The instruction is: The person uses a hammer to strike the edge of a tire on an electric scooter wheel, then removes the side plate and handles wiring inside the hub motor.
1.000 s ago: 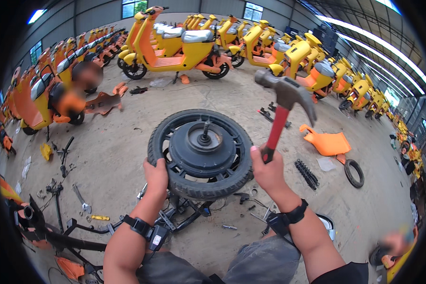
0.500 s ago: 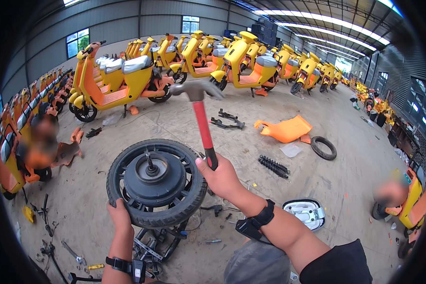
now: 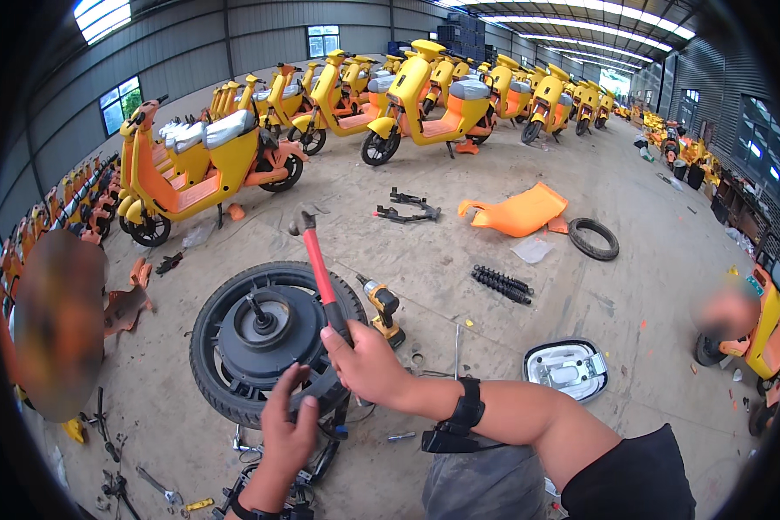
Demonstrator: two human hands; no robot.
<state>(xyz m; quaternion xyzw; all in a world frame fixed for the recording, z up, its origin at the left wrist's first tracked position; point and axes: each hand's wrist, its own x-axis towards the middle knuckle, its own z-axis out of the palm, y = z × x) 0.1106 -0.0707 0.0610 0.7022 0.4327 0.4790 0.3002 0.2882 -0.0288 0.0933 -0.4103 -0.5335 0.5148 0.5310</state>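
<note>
My right hand [image 3: 371,368] is closed around the black grip of a claw hammer [image 3: 323,276]. The hammer's red shaft slants up, and its grey head is above the far edge of a black wheel [image 3: 206,364]. That wheel has a tyre, a round hub motor [image 3: 256,354] and an axle stub pointing up. It lies flat over a dark metal frame [image 3: 325,459], which it mostly hides. My left hand [image 3: 288,438] is open, thumb and fingers apart, in front of the wheel's near right edge; whether it touches the tyre I cannot tell.
Beside the wheel stands a yellow-black cordless drill [image 3: 383,305]. Shock absorbers [image 3: 501,284], an orange body panel [image 3: 522,211], a loose tyre [image 3: 594,239] and a white-lined case [image 3: 566,371] lie on the floor. A wrench [image 3: 158,485] is at lower left. Yellow scooters [image 3: 438,104] line the back.
My left hand has let go of the tyre's near left side and moved right, opening. The hammer has shifted left and lower with my right hand. The drill has come into sight.
</note>
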